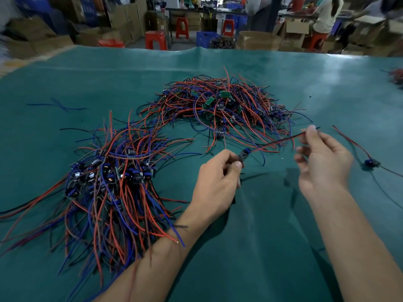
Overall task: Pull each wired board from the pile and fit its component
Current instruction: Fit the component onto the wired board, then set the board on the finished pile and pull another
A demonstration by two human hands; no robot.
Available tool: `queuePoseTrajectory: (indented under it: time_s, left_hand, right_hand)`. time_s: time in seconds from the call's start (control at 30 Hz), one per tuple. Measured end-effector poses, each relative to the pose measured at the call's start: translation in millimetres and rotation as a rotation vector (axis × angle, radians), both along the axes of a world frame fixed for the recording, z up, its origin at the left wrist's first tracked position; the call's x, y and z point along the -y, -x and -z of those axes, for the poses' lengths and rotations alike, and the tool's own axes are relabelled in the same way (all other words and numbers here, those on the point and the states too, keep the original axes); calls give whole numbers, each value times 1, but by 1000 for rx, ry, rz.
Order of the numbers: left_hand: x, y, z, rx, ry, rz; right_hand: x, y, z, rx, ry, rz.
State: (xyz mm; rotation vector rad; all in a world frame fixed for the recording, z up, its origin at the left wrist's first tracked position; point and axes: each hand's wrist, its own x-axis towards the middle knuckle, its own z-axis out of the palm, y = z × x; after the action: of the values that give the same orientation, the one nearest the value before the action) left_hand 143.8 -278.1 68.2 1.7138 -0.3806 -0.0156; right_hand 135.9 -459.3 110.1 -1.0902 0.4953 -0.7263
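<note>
Clearly the job is in its early-to-middle stretch, judging by how much wire lies on the green counter [283, 247]. One wired board [243, 154] is up off the counter: the left hand [218, 177] pinches it between thumb and curled fingers, while the right hand [322, 162] pinches the far end of its red and black leads [281, 141] between thumb and forefinger, its other fingers loosely curled, so the leads stretch taut between the two hands. Whether its component is fitted I cannot tell; the board is small and blurred.

Beyond the held board, farther from the person, sits the tangled pile [222, 103], with green boards showing among red, blue and black wires; this looks like the stock left to draw from, and it is large. To the left of the held board lies a second heap [109, 173] whose boards lie bunched side by side, with wires combed toward the person, which I take for finished pieces. Off to the right of the held board, a single board [371, 163] lies alone.
</note>
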Motion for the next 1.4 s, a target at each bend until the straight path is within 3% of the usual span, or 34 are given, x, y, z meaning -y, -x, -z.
queuePoseTrajectory:
  time_s: [0.13, 0.23, 0.4, 0.63, 0.7, 0.77, 0.9, 0.97, 1.07, 1.13, 1.2, 1.4]
  left_hand:
    - [-1, -2, 1, 30, 48, -97]
    - [-3, 0, 0, 62, 34, -80]
    - [0, -2, 1, 78, -68, 0]
    - [2, 3, 1, 137, -166, 110]
    - [3, 3, 2, 163, -192, 91]
    - [3, 3, 2, 157, -202, 68]
    - [3, 4, 0, 135, -208, 40]
    - [3, 4, -1, 123, -202, 26]
    - [2, 4, -2, 91, -175, 12]
    - [2, 4, -3, 104, -186, 10]
    - [2, 3, -3, 119, -201, -2]
    - [2, 2, -3, 134, -183, -43]
  right_hand:
    - [-27, 1, 6, -177, 154, -425]
    - [-45, 5, 11, -144, 268, -675]
    - [-36, 2, 13, -19, 535, -429]
    - [-9, 9, -39, 166, 350, 30]
    - [-21, 9, -69, 257, 372, 6]
    - [-46, 1, -96, 268, 482, -172]
    - [-117, -27, -121, 68, 884, -813]
    - [-137, -47, -115, -126, 1214, -934]
    - [-126, -83, -93, -354, 1616, -719]
    - [-106, -98, -70, -579, 1724, -589]
    - [-86, -104, -42, -724, 1748, -580]
    - [-45, -105, -15, -617, 1577, -487]
